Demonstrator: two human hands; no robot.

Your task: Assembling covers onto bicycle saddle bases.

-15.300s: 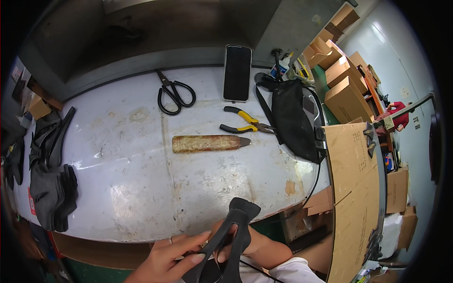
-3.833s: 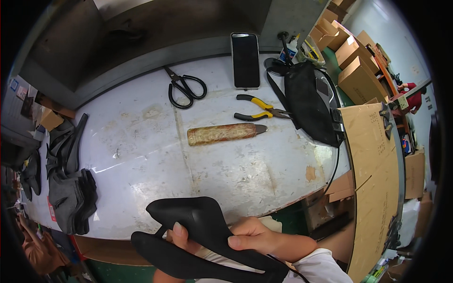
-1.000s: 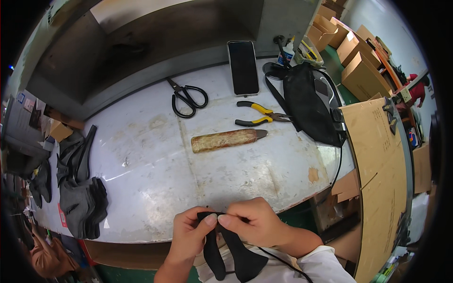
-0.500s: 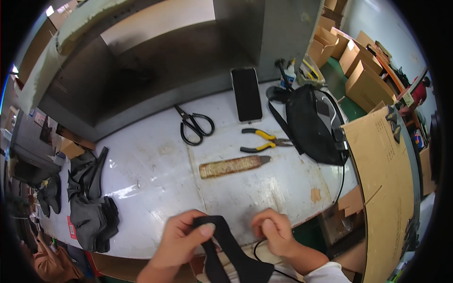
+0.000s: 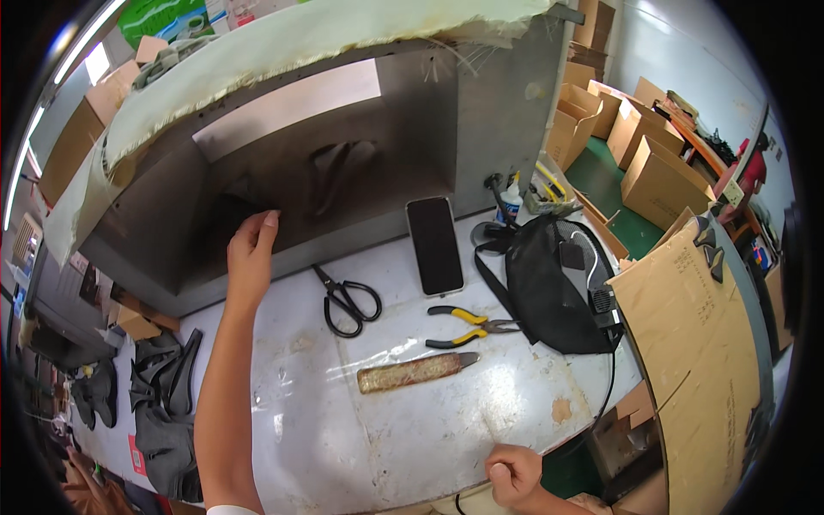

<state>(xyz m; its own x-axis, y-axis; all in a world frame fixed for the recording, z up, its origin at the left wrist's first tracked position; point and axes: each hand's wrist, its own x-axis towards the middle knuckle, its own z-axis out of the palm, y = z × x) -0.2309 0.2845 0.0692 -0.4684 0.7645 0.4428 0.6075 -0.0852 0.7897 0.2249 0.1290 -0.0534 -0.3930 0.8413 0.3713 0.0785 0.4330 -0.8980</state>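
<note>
My left hand (image 5: 251,249) reaches forward to the front of a grey metal hood (image 5: 481,112), its fingers stretched out and nothing seen in them. Inside the hood, right of that hand and apart from it, a blurred dark looped piece (image 5: 330,176) shows against the back; whether it is in motion I cannot tell. My right hand (image 5: 515,475) is closed in a fist at the table's near edge, and what it holds, if anything, is hidden. Black-handled scissors (image 5: 347,302) lie right of my left forearm. Beyond my right hand lies a knife-like tool with a worn, wrapped handle (image 5: 410,374).
Yellow-and-black pliers (image 5: 463,326), a phone (image 5: 434,246) and a black bag (image 5: 554,292) with a cable occupy the table's right side. Dark cut pieces (image 5: 167,429) are piled at the left. A cardboard sheet (image 5: 695,360) and open boxes (image 5: 657,176) stand right.
My left hand has let go of the black strap-like piece and moved forward to the hood. A dark looped shape now shows inside it. My right hand stays near the table edge; the view has tilted up.
</note>
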